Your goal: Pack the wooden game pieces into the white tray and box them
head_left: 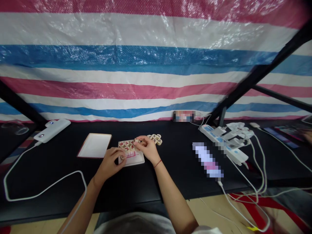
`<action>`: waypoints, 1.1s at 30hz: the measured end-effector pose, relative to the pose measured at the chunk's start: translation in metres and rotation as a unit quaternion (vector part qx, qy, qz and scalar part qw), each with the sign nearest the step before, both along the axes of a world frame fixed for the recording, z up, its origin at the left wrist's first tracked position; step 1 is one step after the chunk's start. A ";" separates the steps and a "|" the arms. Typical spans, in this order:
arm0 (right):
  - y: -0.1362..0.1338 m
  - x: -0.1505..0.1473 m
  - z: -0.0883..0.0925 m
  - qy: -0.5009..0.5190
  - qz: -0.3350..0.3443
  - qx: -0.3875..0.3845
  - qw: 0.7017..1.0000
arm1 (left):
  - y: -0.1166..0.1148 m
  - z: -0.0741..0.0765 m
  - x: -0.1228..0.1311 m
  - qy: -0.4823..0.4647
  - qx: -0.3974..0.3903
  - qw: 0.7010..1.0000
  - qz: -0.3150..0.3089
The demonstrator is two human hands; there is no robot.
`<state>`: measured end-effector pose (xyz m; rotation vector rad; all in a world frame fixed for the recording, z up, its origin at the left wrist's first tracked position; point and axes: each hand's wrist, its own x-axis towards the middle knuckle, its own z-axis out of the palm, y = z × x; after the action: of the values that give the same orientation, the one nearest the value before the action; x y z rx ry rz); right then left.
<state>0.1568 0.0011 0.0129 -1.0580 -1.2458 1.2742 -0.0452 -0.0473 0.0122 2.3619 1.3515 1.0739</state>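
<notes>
A shallow white box tray (138, 159) lies on the black table, with several round Chinese chess pieces (127, 149) marked in red standing in its far part. My left hand (110, 162) reaches over the tray's left edge, its thumb and fingertips closed around a chess piece (122, 158). At the far right corner of the tray, my right hand (148, 149) pinches another chess piece (136, 141) at its fingertips. Just beyond the right hand, a cluster of chess pieces (154, 139) with dark characters sits on the table, partly hidden by that hand. Pinkish-red marks show on the tray floor.
A white box lid (96, 145) lies left of the tray. Farther left is a white power bank (52, 130) with a looping cable. To the right are a blurred phone (207, 161) and a power strip (224, 144) with plugs and cables. A striped sheet (136, 87) hangs behind.
</notes>
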 end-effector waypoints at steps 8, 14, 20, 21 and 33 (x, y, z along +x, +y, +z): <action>-0.001 0.001 0.000 -0.050 0.002 0.005 0.999 | -0.005 -0.007 -0.008 0.088 -0.009 0.996 -0.008; -0.013 -0.006 0.003 -0.130 0.060 0.115 0.983 | -0.004 -0.010 -0.007 0.080 0.002 0.996 0.035; -0.029 -0.018 0.010 -0.274 0.158 0.230 0.920 | 0.001 -0.016 -0.007 -0.024 -0.032 0.996 0.084; -0.029 -0.021 0.010 -0.299 0.167 0.239 0.909 | 0.002 -0.018 -0.007 -0.040 -0.037 0.994 0.095; -0.026 -0.035 0.010 -0.498 0.178 0.260 0.808 | 0.005 -0.027 -0.003 -0.086 -0.052 0.988 0.121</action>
<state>0.1218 -0.0246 0.0231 -1.1175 -2.5145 0.4686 -0.0487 -0.0421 -0.0150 2.0192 1.6156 1.2053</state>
